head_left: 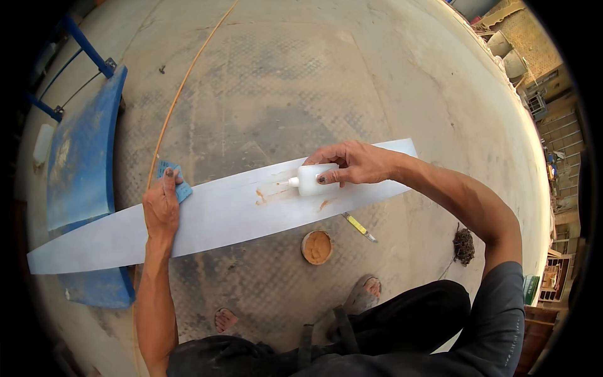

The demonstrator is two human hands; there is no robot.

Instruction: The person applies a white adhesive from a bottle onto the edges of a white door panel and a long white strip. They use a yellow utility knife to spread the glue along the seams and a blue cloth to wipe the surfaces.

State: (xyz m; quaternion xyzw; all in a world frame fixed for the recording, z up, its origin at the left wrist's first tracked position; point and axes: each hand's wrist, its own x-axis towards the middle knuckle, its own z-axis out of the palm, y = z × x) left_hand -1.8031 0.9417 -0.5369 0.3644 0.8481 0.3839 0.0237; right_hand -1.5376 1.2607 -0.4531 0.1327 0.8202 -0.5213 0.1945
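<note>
A long white board lies slantwise in front of me, narrowing toward its left end. My left hand is closed on a folded piece of blue sandpaper at the board's far edge. Over the right half of the board, my right hand grips a white squeeze bottle tipped on its side. Its nozzle points left, close to the board. Brownish smears mark the surface near the nozzle. I cannot tell whether liquid is coming out.
A blue bench stands under the board's left end. On the floor near my feet are a round tub of tan paste and a yellow utility knife. An orange cord runs across the floor. A dark tangled clump lies at the right.
</note>
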